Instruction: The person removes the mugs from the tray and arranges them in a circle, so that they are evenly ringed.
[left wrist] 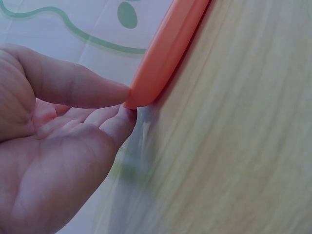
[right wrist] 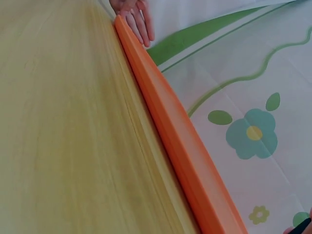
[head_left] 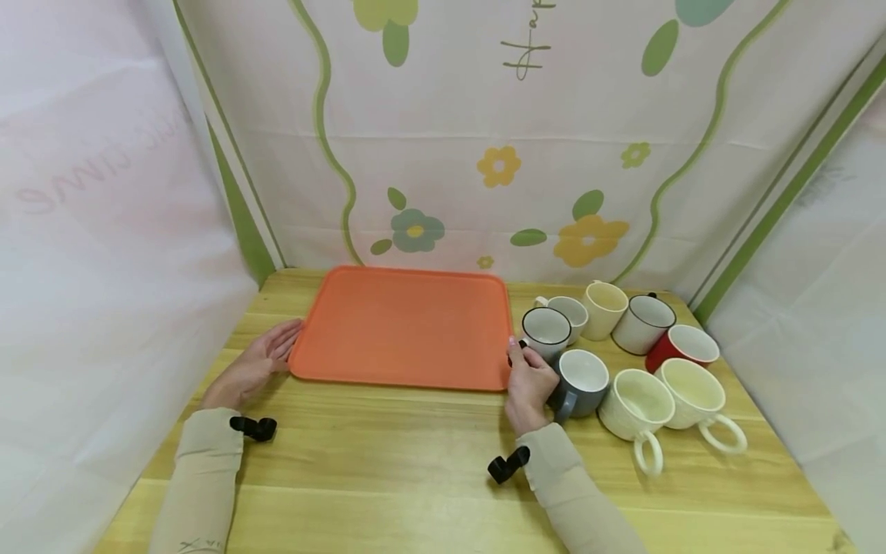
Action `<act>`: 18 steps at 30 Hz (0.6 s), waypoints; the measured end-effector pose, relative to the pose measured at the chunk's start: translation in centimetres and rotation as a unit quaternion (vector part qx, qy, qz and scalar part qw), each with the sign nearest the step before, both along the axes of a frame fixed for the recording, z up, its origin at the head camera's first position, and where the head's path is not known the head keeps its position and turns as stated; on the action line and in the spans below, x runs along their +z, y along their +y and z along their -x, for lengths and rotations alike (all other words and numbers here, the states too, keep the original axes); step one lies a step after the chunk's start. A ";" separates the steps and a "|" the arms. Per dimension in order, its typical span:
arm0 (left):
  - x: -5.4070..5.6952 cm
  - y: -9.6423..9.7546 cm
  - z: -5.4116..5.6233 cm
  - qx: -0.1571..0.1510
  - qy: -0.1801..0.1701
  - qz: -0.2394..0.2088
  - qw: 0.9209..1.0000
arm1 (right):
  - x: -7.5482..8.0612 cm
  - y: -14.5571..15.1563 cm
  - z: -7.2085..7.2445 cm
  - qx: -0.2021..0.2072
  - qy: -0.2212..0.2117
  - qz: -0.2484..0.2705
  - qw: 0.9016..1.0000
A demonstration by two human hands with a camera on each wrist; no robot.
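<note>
An orange rectangular tray (head_left: 408, 327) lies on the wooden table, its far edge close to the back curtain. At its near left corner is my left hand (head_left: 251, 368), fingers extended, thumb and fingertips touching the rim. The left wrist view shows that thumb (left wrist: 83, 87) right at the tray's edge (left wrist: 156, 68). By the tray's right edge, my right hand (head_left: 530, 388) pinches the black handle of a white mug with a black rim (head_left: 545, 327). Only a sliver of handle and fingertips shows in the right wrist view. A grey mug (head_left: 583, 385) stands just beside my right hand.
More mugs crowd the right side: a red one (head_left: 661, 352), a white one with a dark rim (head_left: 640, 327), a tall cream one (head_left: 604, 312), and two cream ones with big handles (head_left: 637, 408) in front. Printed curtains (head_left: 429, 154) enclose the table's back and sides.
</note>
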State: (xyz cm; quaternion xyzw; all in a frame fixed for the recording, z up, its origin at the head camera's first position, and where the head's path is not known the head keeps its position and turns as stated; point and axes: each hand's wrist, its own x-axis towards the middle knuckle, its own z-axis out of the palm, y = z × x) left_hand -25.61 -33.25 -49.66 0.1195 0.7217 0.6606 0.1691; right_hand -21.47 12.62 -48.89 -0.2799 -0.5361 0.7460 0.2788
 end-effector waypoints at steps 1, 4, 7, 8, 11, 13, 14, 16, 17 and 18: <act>0.1 0.0 0.0 0.002 -0.003 -0.001 1.000 | -0.1 0.0 0.0 -0.001 -0.001 0.004 1.000; 0.1 0.1 0.0 0.003 -0.002 -0.003 1.000 | -0.4 0.0 0.1 -0.005 0.000 0.012 1.000; 0.0 0.1 0.0 -0.001 0.003 -0.011 1.000 | -0.6 0.0 0.0 -0.007 0.000 0.010 1.000; 0.0 0.1 0.0 -0.003 0.006 -0.011 1.000 | -0.6 -0.1 0.0 -0.008 0.002 0.010 1.000; -0.1 0.1 0.0 -0.005 0.010 -0.013 1.000 | -0.8 -0.1 0.0 -0.008 0.007 0.013 1.000; -0.2 0.0 0.0 -0.005 0.011 -0.011 1.000 | -0.9 -0.2 0.0 -0.006 0.008 0.016 1.000; -0.2 0.0 0.0 -0.005 0.012 -0.012 1.000 | -0.9 -0.2 -0.1 -0.004 0.007 0.017 1.000; -0.2 0.1 0.0 -0.005 0.013 -0.014 1.000 | -0.9 -0.2 -0.2 0.004 0.001 0.014 1.000; -0.2 0.1 0.0 -0.006 0.012 -0.015 1.000 | -0.9 -0.2 -0.3 0.010 -0.003 0.008 1.000; -0.2 0.0 0.0 -0.006 0.012 -0.017 1.000 | -0.8 -0.2 -0.4 0.018 -0.007 0.002 1.000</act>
